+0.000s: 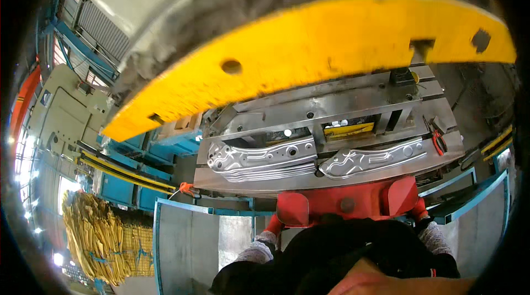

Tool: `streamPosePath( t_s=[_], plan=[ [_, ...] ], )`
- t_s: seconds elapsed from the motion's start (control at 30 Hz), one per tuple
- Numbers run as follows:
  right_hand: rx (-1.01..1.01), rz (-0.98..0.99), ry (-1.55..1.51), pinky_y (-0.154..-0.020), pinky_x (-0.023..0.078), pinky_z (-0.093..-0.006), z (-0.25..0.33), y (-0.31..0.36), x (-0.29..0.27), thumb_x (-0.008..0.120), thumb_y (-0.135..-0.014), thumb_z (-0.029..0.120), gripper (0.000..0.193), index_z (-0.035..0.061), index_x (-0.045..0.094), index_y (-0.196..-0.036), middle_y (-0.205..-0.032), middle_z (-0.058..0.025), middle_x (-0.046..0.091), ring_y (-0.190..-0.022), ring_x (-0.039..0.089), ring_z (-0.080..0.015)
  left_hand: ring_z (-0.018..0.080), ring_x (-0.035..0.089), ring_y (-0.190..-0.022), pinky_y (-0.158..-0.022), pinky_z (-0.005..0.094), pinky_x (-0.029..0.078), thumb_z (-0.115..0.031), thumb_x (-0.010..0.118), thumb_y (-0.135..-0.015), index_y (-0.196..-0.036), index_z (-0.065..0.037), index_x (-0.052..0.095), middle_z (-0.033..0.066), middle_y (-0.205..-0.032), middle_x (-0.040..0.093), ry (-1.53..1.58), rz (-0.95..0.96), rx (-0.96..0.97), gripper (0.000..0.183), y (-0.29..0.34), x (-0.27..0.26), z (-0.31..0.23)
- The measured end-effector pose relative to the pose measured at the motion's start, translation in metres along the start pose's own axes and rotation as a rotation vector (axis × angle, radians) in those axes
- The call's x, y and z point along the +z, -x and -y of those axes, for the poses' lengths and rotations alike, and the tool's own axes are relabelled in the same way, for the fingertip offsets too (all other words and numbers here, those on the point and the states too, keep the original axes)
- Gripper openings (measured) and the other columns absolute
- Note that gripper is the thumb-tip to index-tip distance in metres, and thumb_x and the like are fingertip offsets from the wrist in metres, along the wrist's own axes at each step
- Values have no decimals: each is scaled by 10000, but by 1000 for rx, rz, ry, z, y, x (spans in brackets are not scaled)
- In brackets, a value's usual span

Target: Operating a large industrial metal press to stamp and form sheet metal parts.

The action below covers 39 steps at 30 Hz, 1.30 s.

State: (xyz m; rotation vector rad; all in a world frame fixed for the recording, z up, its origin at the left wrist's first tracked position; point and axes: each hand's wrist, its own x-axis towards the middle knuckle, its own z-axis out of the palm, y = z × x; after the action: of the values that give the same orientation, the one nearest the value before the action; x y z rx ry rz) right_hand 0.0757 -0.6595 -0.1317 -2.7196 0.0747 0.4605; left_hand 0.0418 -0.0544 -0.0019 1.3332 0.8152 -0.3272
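My left hand, in a red glove, is at the left end of a red control box, beside its curved red guard. At the box's right end is my right hand, also in a red glove. The guards and box hide the fingers of both hands. A round dark button sits in the middle of the box. Behind it, on the metal press bed, lies a stack of silver stamped metal brackets. To its right are more silver stamped brackets, one edge showing above another.
A large yellow press beam spans above the bed. Pliers with red handles lie at the bed's right end. Blue-framed grey panels flank me. Blue bins and a bundle of yellow strips stand at left.
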Motion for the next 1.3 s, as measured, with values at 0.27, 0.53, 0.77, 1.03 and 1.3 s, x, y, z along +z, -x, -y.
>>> streamPosePath(
  t_s=[0.27, 0.53, 0.77, 1.03, 1.3],
  plan=[
    [15, -110, -128, -670, 483, -367, -13, 2, 15, 591, -776, 306, 296, 101, 603, -989, -895, -108, 642, -800, 616, -273, 150, 552, -894, -773, 273, 440, -151, 542, -857, -1158, 8, 527, 88, -1038, 574, -53, 52, 1, 340, -6, 7, -2],
    [316, -631, -1477, -812, 445, -360, 86, 74, -82, 575, -792, 144, 494, 45, 439, -1257, -1124, -166, 546, -972, 547, -249, 132, 560, -852, -735, 258, 452, -134, 536, -859, -1143, -1, 546, 75, -988, 592, -342, -173, 335, 313, 38, -55, -37],
    [-506, -649, -469, -844, 452, -351, 285, 8, -288, 610, -760, 123, 597, 99, 397, -1317, -1147, -176, 535, -1011, 557, -314, 204, 487, -1134, -962, 296, 370, -29, 553, -805, -1284, 40, 395, 151, -1270, 476, -463, 168, 1072, 509, 73, 57, -303],
    [-344, -693, 5, -742, 476, -407, 379, -93, -331, 613, -745, 226, 596, 147, 395, -1295, -1022, -163, 543, -919, 557, -334, 351, 458, -1112, -932, 422, 367, -292, 740, -649, -1278, -43, 407, 182, -1205, 488, -1270, -90, 1820, 754, -17, 220, -449],
    [-265, -867, 51, -714, 476, -413, 391, -102, -299, 622, -701, 198, 709, 167, 328, -1345, -1018, -163, 494, -920, 524, -333, 357, 533, -998, -847, 418, 434, -405, 735, -639, -1283, -97, 428, 183, -1083, 559, -1447, 257, 1684, 777, -61, 254, -497]
  ],
)
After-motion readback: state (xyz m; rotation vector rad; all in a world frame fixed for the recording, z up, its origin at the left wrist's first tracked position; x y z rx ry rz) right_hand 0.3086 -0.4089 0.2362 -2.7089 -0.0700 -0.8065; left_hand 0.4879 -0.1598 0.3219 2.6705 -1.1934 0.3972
